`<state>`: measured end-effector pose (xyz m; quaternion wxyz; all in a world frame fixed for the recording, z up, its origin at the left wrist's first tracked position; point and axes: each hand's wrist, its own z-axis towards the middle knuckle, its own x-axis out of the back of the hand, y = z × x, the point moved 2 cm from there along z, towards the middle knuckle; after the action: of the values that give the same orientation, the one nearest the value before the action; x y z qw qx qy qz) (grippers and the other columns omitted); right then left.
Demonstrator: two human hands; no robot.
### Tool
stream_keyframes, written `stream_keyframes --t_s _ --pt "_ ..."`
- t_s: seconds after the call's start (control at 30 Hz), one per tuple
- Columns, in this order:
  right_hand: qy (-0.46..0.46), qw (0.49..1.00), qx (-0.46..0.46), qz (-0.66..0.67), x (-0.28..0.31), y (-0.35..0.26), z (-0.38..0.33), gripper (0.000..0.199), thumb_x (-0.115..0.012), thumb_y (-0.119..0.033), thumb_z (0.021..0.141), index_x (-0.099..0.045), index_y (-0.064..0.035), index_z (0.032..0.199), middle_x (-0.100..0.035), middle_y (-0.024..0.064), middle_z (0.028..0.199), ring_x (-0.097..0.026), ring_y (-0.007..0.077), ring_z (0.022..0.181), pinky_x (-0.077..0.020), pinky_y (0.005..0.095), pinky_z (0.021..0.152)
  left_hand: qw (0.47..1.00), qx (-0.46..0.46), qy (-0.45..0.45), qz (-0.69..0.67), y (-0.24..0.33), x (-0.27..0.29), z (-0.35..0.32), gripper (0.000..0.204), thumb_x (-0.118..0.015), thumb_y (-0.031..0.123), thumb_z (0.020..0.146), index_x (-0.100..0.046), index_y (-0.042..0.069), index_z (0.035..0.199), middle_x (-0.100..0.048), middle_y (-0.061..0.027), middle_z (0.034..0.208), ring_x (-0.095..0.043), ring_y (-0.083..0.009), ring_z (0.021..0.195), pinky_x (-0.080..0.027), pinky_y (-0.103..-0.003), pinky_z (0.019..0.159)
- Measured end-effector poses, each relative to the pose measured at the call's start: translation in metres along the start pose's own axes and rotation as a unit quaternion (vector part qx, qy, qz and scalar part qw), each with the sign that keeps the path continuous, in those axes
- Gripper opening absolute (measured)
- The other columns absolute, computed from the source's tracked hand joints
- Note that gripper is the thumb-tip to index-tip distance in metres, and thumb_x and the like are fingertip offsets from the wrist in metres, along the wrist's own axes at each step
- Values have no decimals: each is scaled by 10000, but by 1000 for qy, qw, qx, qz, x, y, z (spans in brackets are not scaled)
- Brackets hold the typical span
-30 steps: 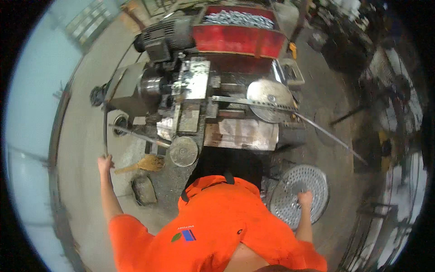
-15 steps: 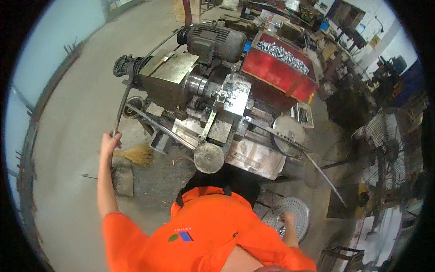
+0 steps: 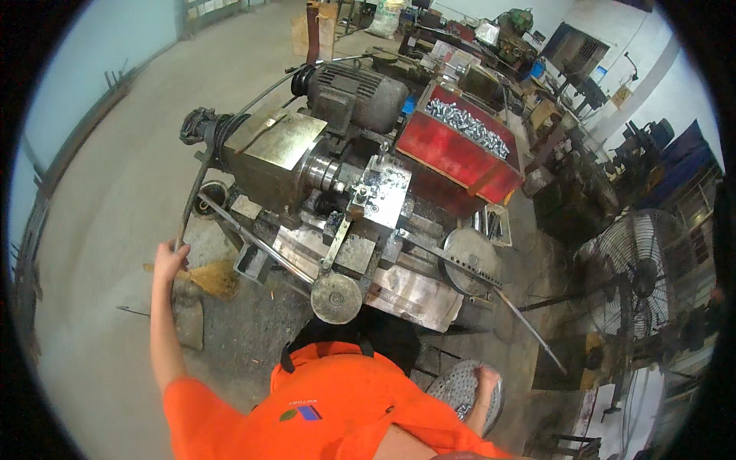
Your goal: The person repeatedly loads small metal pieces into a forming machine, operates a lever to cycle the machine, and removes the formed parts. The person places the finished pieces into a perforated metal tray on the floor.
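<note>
At the left, my left hand (image 3: 170, 261) is wrapped round the lower end of a long metal lever (image 3: 193, 196) that runs up to the lathe's headstock. My right hand (image 3: 486, 377) is closed over the right side of a round perforated metal basin (image 3: 452, 382); what its fingers hold, if anything, is hidden. Small shiny metal parts (image 3: 463, 411) lie in that basin, beside my forearm. In front of me stands a small lathe, with its chuck (image 3: 320, 170) next to the tool slide (image 3: 386, 193). A round handwheel (image 3: 336, 299) sits at its near side.
Behind the lathe are a motor (image 3: 356, 96) and a red bin (image 3: 452, 149) heaped with shiny metal pieces. A rod (image 3: 533, 330) juts out to the right, near a large caged fan (image 3: 640, 272). A straw broom (image 3: 211, 277) lies on the floor at the left.
My right hand has come up from inside the basin toward its right rim. My left hand keeps its grip on the lever. The whole view has shifted slightly.
</note>
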<state>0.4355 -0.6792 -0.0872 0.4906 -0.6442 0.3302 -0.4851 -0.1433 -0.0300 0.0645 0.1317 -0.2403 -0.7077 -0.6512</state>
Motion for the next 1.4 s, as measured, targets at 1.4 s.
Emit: stream_keyframes --t_s 1.4 --pt "-343 807 368 -309 -492 -421 68 274 -595 -214 561 -630 43 647 -581 254 651 -633 321 651 -485 370 645 778 -104 131 606 -72 161 39 130 -591 113 702 -557 47 808 -615 -156 707 -609 -334 682 -469 -438 616"
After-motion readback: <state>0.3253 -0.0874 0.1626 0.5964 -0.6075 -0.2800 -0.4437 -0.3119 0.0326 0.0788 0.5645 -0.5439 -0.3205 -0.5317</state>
